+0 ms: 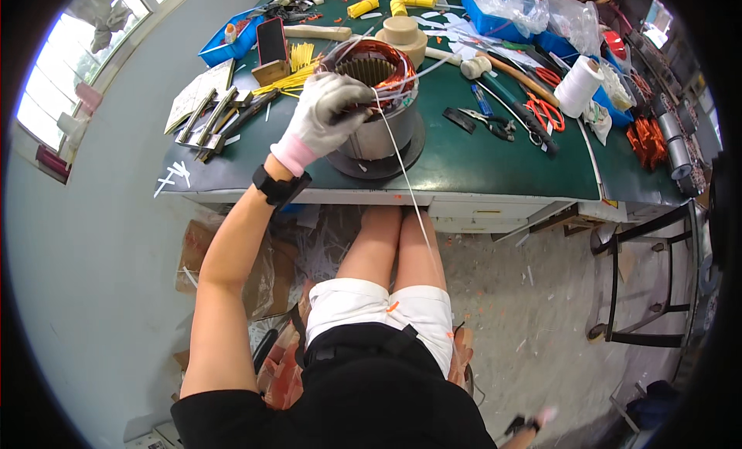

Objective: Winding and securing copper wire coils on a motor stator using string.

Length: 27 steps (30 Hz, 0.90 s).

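A motor stator (359, 141) with a grey metal body stands upright on a round dark base (410, 151) at the bench's front edge. Copper windings (403, 66) and pale sleeved leads ring its top. My left hand (328, 109), in a white glove with a pink cuff, is curled over the near left rim; its fingers close on the stator there, the fingertips partly hidden. From the rim beside those fingers, a thin white cord (402, 167) runs taut down past my thighs, where it fades from sight. My right hand (547, 415) is far out at the lower right, smeared by motion.
Pliers (491, 123), a mallet (478, 66) and red-handled scissors (545, 113) lie right of the stator, near a white thread spool (580, 86). Metal bars (209, 124), yellow sleeving (290, 79) and a phone (271, 41) are left. A black-framed chair (614, 283) stands at right.
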### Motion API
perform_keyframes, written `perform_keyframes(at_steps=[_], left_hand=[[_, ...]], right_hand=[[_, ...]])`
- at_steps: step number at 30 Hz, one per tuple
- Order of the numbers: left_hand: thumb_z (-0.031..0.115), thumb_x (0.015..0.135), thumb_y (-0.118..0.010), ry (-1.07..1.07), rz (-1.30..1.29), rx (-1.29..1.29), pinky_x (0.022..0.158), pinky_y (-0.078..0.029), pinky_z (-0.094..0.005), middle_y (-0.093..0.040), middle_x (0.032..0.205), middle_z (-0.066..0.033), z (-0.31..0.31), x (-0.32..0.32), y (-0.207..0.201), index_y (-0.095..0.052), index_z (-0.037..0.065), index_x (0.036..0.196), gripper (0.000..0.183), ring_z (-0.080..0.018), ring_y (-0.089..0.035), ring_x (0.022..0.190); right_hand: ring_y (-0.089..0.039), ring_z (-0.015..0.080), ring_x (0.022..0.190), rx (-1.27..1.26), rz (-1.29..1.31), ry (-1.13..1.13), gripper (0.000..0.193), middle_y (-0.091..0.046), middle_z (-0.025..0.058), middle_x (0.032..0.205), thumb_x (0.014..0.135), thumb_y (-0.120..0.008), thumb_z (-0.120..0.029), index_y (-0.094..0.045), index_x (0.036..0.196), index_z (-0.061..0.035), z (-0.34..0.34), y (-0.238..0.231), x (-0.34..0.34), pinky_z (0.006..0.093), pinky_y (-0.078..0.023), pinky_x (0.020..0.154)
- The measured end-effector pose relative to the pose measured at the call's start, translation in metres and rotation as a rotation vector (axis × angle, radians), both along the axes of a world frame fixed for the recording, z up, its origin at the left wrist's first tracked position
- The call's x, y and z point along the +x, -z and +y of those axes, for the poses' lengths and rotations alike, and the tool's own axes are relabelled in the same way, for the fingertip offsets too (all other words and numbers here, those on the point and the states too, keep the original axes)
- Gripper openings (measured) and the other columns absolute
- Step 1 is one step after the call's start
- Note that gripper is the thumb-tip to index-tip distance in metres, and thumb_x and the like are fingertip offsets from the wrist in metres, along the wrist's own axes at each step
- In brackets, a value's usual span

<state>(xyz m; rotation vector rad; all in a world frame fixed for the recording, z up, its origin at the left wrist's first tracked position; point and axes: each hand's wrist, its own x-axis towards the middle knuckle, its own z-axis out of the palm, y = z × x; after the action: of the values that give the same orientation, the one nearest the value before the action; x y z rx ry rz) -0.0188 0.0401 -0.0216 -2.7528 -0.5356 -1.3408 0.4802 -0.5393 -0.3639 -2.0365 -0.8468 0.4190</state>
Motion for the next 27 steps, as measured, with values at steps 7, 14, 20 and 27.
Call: perform_keyframes(at_steps=[7, 14, 20, 27], left_hand=[[0.011, 0.069, -0.069, -0.074, 0.131, 0.158, 0.082, -0.041, -0.037, -0.061, 0.093, -0.0033, -0.005, 0.007, 0.006, -0.065, 0.011, 0.097, 0.028, -0.0223, -0.057, 0.085], [0.009, 0.064, -0.07, -0.076, 0.078, 0.155, 0.084, -0.042, -0.0388, -0.061, 0.093, -0.004, -0.007, 0.011, 0.014, -0.064, 0.01, 0.095, 0.031, -0.0237, -0.057, 0.084], [0.015, 0.063, -0.072, -0.055, 0.032, 0.128, 0.083, -0.043, -0.0393, -0.061, 0.093, -0.0037, -0.008, 0.008, 0.013, -0.064, 0.011, 0.094, 0.032, -0.0238, -0.057, 0.084], [0.017, 0.063, -0.069, -0.1, -0.017, 0.308, 0.074, -0.042, -0.0368, -0.056, 0.081, -0.0002, -0.005, 0.016, 0.024, -0.063, 0.014, 0.083, 0.021, -0.0189, -0.055, 0.071]], right_hand=[[-0.06, 0.027, 0.079, 0.458, -0.166, -0.38, 0.035, -0.063, 0.0132, 0.094, 0.082, -0.066, -0.024, -0.061, 0.108, -0.0012, 0.413, -0.268, -0.255, 0.0375, -0.048, 0.076], [-0.042, 0.005, 0.052, 0.471, 0.843, -0.648, 0.022, -0.051, -0.0012, 0.069, 0.092, -0.059, -0.027, -0.057, 0.102, -0.0067, 0.482, -0.316, -0.307, 0.0211, -0.036, 0.045], [-0.041, 0.0045, 0.061, 0.578, -0.25, -1.036, 0.021, -0.048, -0.0005, 0.072, 0.097, -0.049, -0.022, -0.056, 0.11, -0.0077, 0.486, -0.346, -0.288, 0.0189, -0.037, 0.056], [-0.032, -0.0004, 0.042, 0.761, 1.925, -0.835, 0.017, -0.044, -0.0095, 0.063, 0.098, -0.042, -0.013, -0.055, 0.105, -0.0055, 0.482, -0.282, -0.334, 0.0168, -0.023, 0.035]])
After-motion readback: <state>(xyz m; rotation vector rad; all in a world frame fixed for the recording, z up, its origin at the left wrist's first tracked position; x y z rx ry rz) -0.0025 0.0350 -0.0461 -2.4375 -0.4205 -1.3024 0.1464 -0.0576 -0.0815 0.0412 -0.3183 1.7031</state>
